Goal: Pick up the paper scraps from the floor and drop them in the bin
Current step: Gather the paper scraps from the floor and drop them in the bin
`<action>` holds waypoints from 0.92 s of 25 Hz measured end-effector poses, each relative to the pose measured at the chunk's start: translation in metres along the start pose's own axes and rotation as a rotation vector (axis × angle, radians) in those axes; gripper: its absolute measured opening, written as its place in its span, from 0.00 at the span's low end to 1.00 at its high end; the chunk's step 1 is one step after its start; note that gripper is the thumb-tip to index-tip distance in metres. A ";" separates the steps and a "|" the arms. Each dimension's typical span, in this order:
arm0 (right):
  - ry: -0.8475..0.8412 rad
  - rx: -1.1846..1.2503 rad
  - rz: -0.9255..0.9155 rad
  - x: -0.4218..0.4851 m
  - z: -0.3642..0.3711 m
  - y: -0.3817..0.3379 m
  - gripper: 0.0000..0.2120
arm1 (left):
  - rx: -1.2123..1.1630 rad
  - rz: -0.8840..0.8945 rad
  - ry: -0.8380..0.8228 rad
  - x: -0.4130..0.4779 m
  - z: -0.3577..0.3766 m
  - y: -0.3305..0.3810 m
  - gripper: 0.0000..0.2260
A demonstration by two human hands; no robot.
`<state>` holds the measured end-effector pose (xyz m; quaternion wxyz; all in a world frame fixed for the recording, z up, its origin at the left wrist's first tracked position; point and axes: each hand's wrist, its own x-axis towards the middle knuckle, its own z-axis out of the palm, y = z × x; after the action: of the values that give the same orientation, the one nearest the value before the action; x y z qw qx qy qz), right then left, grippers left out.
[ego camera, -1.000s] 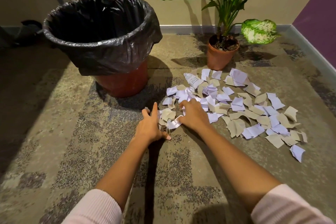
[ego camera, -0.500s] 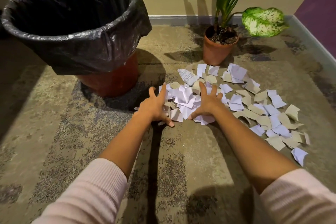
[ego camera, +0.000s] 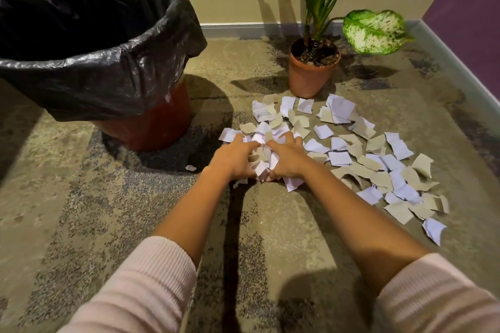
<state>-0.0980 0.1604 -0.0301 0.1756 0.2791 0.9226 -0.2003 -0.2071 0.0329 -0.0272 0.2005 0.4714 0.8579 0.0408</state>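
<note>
Several white and tan paper scraps lie spread over the carpet right of centre. My left hand and my right hand sit side by side at the pile's left end, fingers curled around a bunch of scraps squeezed between them on the floor. The bin, a red-brown tub lined with a black bag, stands at the back left, a short way from my hands. One small scrap lies alone near the bin's base.
A potted plant in a terracotta pot stands just behind the scraps, its leaves hanging over them. A beige wall with skirting closes the back; a purple wall runs along the right. Patterned carpet lies in front.
Both hands have drawn together, fingers curling in, and have bunched the nearest scraps between them. My view has moved closer to the bin and floor.
</note>
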 end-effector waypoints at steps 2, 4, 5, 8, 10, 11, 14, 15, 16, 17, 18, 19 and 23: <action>0.028 0.044 -0.010 -0.007 0.003 0.000 0.40 | -0.045 0.018 0.046 -0.004 0.003 0.009 0.14; 0.079 0.093 -0.026 -0.017 0.008 -0.001 0.34 | -0.107 -0.008 0.055 -0.011 0.005 0.017 0.10; 0.108 0.122 -0.032 -0.023 0.009 0.000 0.30 | -0.151 -0.031 0.062 -0.016 0.006 0.021 0.10; 0.205 0.233 -0.010 -0.040 0.009 0.002 0.16 | -0.288 -0.108 0.132 -0.032 0.009 0.025 0.04; 0.271 0.347 0.035 -0.050 0.003 0.004 0.06 | -0.336 -0.171 0.163 -0.042 0.008 0.023 0.08; 0.294 0.393 0.060 -0.056 -0.002 0.004 0.03 | -0.356 -0.197 0.168 -0.047 0.006 0.021 0.06; 0.319 0.463 0.104 -0.071 -0.017 0.000 0.06 | -0.420 -0.227 0.207 -0.058 -0.009 0.014 0.05; 0.325 0.485 0.109 -0.074 -0.023 -0.003 0.09 | -0.443 -0.240 0.220 -0.062 -0.016 0.013 0.06; 0.333 0.515 0.118 -0.077 -0.028 -0.005 0.09 | -0.455 -0.245 0.234 -0.066 -0.023 0.012 0.06; 0.348 0.544 0.127 -0.080 -0.036 -0.008 0.08 | -0.467 -0.249 0.253 -0.071 -0.031 0.013 0.06; 0.368 0.566 0.144 -0.082 -0.043 -0.010 0.07 | -0.479 -0.247 0.277 -0.075 -0.038 0.014 0.07; 0.388 0.583 0.167 -0.084 -0.050 -0.013 0.08 | -0.495 -0.242 0.299 -0.078 -0.047 0.016 0.07; 0.453 0.708 0.209 -0.094 -0.083 -0.023 0.08 | -0.581 -0.199 0.383 -0.091 -0.083 0.024 0.05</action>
<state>-0.0556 0.1396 0.0885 -0.1185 0.4508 0.7792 -0.4191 -0.1767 -0.0190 0.0834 0.1648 0.2928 0.8741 0.3509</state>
